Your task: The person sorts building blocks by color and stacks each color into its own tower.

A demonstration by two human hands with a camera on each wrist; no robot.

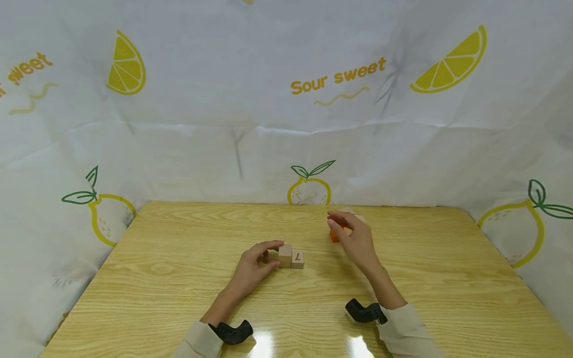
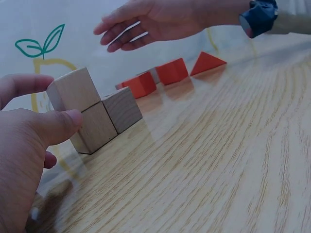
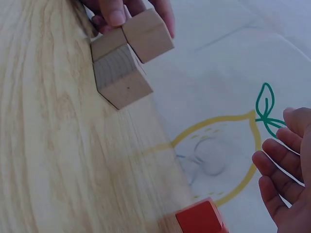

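Observation:
Two plain wooden cubes stand stacked on the table, and my left hand (image 1: pixel 252 266) pinches the upper cube (image 2: pixel 75 89) between thumb and fingers. Under it is the lower cube (image 2: pixel 98 127), with the thumb tip close to the seam. Against the lower cube's side sits a third wooden cube (image 1: pixel 297 259) with a "7" on its top. My right hand (image 1: pixel 355 241) is raised over the table with its fingers extended and nothing in them. It partly hides a red block (image 1: pixel 334 236) in the head view.
Red blocks (image 2: pixel 174 71) and a red triangular block (image 2: pixel 208 63) stand in a row to the right of the cubes. Pale wood (image 1: pixel 353 214) shows behind my right hand. A white cloth (image 1: pixel 215 149) with lemon prints hangs along the table's back edge.

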